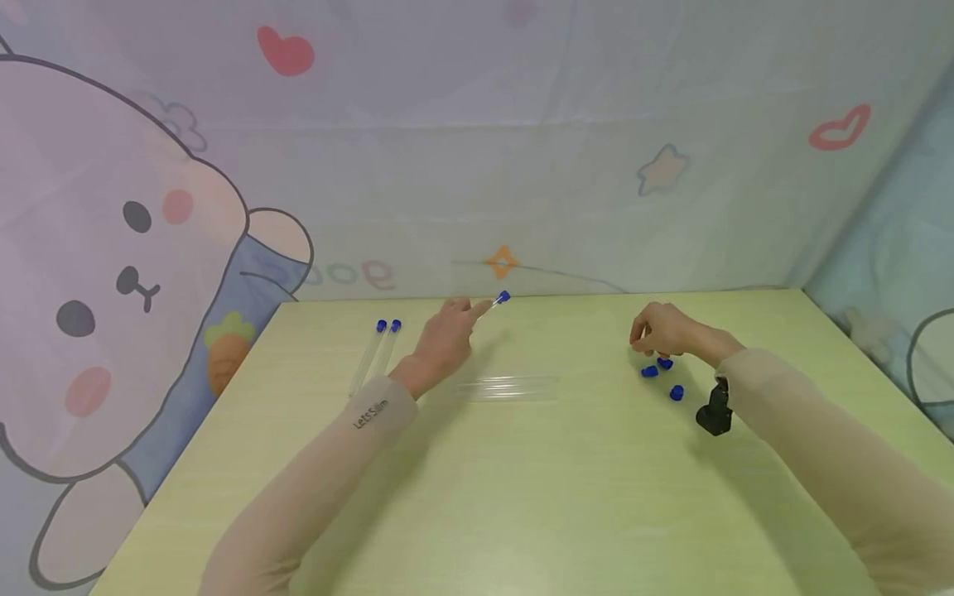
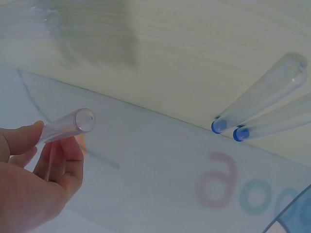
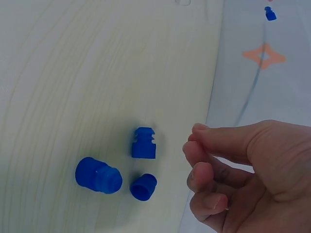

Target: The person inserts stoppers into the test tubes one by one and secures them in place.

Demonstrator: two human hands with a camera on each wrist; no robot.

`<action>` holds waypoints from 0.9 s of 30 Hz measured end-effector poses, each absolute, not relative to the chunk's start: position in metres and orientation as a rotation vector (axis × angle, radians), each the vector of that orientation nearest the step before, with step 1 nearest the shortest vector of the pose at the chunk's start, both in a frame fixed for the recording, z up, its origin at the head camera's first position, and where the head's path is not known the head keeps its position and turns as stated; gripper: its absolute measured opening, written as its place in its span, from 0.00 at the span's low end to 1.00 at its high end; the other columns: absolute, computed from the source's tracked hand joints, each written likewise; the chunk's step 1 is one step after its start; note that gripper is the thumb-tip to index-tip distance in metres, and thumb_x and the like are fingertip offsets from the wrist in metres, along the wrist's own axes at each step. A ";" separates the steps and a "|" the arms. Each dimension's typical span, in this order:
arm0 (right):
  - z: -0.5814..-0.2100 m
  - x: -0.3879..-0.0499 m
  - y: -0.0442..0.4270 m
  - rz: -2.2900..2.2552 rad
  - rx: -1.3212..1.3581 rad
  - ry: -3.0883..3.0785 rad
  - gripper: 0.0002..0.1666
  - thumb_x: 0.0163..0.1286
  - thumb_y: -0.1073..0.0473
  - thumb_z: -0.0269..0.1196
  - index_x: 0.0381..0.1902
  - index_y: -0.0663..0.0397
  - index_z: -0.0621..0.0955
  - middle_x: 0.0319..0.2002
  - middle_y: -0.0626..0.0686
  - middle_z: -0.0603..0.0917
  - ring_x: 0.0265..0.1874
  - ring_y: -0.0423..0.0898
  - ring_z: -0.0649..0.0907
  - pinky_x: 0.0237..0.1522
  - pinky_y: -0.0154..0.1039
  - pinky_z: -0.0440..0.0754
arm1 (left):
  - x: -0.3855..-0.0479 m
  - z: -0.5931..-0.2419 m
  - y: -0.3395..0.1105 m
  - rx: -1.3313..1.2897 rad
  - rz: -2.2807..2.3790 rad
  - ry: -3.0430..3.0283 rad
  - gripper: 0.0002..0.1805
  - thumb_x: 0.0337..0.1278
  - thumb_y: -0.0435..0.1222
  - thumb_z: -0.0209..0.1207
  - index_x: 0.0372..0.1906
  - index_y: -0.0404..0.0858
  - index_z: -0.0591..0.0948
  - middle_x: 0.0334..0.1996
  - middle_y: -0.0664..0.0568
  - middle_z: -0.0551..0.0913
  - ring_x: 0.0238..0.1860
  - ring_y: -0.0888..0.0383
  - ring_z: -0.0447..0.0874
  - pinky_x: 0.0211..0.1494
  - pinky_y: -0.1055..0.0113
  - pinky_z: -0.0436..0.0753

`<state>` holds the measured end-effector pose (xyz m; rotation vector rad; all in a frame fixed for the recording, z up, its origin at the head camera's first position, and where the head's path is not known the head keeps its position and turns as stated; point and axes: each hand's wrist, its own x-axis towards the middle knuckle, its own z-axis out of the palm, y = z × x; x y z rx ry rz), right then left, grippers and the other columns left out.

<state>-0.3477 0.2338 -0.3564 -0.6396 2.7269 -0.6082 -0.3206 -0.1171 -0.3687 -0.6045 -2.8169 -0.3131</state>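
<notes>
One left hand [image 1: 445,335]: held near table's [image 1: 522,505] far edge; capped tube [image 2: 65,128] pinched.
Right hand [image 1: 665,329]: held near caps [image 3: 144,145]; fingers [image 3: 201,172] curled together.

Left hand [image 1: 445,338] hides most of held tube [image 2: 67,127] in head view; tube's capped end out of sight in left wrist view. Loose clear tubes [image 1: 507,388] overlap, too faint to count; left wrist view blurs them, cuts them at left edge. Right edge crops 1 of 2 capped tubes [image 2: 274,124] there. Right hand's [image 3: 262,170] wrist cut off by right edge.
</notes>
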 end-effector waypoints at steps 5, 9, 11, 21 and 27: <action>-0.354 -0.346 0.240 -0.545 -0.679 2.678 0.10 0.64 0.67 0.62 0.41 0.69 0.83 0.23 0.58 0.85 0.12 0.41 0.73 0.22 0.34 0.74 | -0.323 -0.371 -0.129 -0.502 -0.312 -2.837 0.37 0.50 0.17 0.54 0.68 0.43 0.70 0.42 0.44 0.78 0.46 0.47 0.75 0.34 0.60 0.78; -0.353 -0.345 0.243 -0.512 -0.671 2.629 0.10 0.64 0.66 0.63 0.42 0.67 0.83 0.25 0.57 0.86 0.12 0.41 0.72 0.22 0.35 0.73 | -0.324 -0.372 -0.139 -0.421 -0.290 -2.864 0.38 0.47 0.17 0.56 0.67 0.42 0.70 0.46 0.41 0.79 0.45 0.45 0.76 0.32 0.59 0.78; -0.352 -0.344 0.244 -0.502 -0.646 2.606 0.11 0.64 0.65 0.63 0.43 0.66 0.82 0.25 0.56 0.86 0.12 0.40 0.71 0.21 0.34 0.71 | -0.325 -0.373 -0.144 -0.377 -0.285 -2.877 0.38 0.47 0.17 0.57 0.67 0.41 0.70 0.48 0.39 0.78 0.46 0.43 0.77 0.33 0.58 0.79; -0.356 -0.341 0.246 -0.492 -0.607 2.570 0.12 0.63 0.64 0.65 0.44 0.64 0.82 0.27 0.55 0.84 0.14 0.40 0.68 0.22 0.34 0.69 | -0.325 -0.378 -0.164 -0.190 -0.302 -2.931 0.33 0.53 0.20 0.53 0.67 0.37 0.68 0.54 0.35 0.76 0.54 0.38 0.76 0.46 0.48 0.82; -0.358 -0.339 0.245 -0.471 -0.618 2.593 0.11 0.62 0.65 0.66 0.42 0.64 0.83 0.28 0.54 0.83 0.21 0.43 0.73 0.24 0.35 0.71 | -0.326 -0.381 -0.173 -0.118 -0.304 -2.961 0.29 0.58 0.21 0.46 0.66 0.35 0.69 0.55 0.34 0.76 0.56 0.37 0.75 0.52 0.45 0.80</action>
